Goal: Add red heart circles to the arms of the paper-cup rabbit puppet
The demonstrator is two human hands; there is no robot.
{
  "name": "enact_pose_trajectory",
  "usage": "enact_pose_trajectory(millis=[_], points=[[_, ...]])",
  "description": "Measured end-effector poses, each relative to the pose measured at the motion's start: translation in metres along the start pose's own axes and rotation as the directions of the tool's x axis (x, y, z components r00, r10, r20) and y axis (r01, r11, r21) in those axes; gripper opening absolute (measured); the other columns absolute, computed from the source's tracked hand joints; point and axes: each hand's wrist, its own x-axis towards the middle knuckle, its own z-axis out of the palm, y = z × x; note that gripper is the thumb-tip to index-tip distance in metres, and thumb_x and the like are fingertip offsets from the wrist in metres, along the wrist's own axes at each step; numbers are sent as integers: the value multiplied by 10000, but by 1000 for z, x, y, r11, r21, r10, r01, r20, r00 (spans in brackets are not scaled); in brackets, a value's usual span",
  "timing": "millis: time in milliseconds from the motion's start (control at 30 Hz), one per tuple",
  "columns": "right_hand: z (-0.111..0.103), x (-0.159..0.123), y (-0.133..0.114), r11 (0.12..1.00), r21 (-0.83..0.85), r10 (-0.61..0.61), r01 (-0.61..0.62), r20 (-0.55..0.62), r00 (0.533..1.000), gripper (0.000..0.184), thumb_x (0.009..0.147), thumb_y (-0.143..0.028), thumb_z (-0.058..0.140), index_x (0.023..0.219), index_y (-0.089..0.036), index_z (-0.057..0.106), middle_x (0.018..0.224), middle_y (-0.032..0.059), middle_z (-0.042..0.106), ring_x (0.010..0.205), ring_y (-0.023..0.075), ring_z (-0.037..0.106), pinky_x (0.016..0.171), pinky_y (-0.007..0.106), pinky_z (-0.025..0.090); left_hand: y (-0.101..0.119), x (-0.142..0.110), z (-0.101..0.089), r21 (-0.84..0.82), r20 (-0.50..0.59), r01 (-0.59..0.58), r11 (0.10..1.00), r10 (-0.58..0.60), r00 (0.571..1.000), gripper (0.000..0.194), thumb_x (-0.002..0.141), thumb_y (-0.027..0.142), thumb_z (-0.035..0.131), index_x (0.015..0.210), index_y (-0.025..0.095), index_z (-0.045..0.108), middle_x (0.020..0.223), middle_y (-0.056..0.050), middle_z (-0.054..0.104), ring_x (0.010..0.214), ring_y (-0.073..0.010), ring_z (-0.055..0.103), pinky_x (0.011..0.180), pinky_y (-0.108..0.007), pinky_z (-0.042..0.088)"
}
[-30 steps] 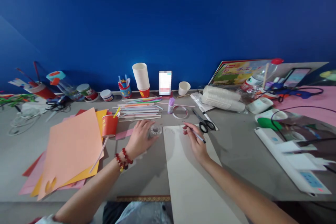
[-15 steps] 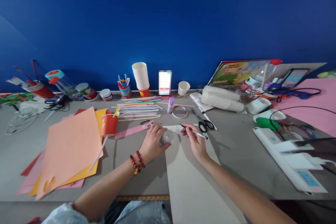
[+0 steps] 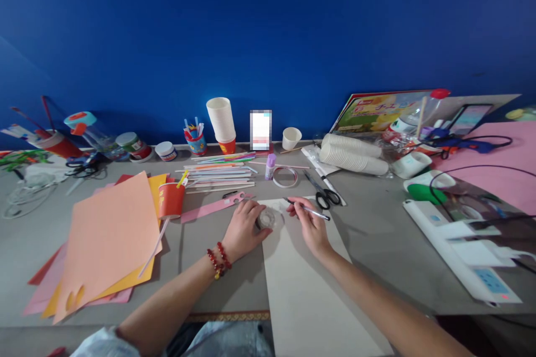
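A white sheet of paper [image 3: 312, 290] lies lengthwise before me. On its upper left corner sits a small round clear object [image 3: 266, 218], perhaps plastic; its exact kind is unclear. My left hand [image 3: 246, 224] curls around its left side, thumb in front and fingers behind. My right hand [image 3: 310, 224] grips a pen [image 3: 315, 213] with a pale barrel, its dark tip close to the paper's upper edge. A faint curved mark shows on the paper beside the round object. Just beyond the right hand lie black-handled scissors [image 3: 327, 197].
Coloured paper sheets [image 3: 113, 228] and a red paper cup [image 3: 171, 201] are at left. Straws [image 3: 220, 175], a purple glue stick [image 3: 270, 167] and a tape ring [image 3: 285, 177] lie ahead. Stacked paper cups [image 3: 354, 156] and a power strip [image 3: 456, 251] occupy the right.
The view has shifted slightly. The pen tip has moved a little left along the paper's top; the left hand still keeps the round object in place.
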Motion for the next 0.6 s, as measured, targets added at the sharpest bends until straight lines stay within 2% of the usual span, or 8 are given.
enact_pose_trajectory(millis=[167,600], points=[[0,0,0,1000,9,1,-1,7,1000,328,972,-483,514,1106,-212,640,889,49,684,813,196,643,779,323,520,-4,-2,2,-8,-18,-9,1000,9,1000,474,792,297,731,1213,150,572,1110,-129,609,1048,-295,561,943,-476,484],[0,0,1,1000,14,-3,3,10,1000,326,971,-486,513,1097,-216,646,895,48,683,816,200,639,787,336,519,-8,-3,3,-33,-45,-15,999,13,999,469,797,273,709,1231,179,558,1120,-121,604,1061,-288,567,961,-478,486]])
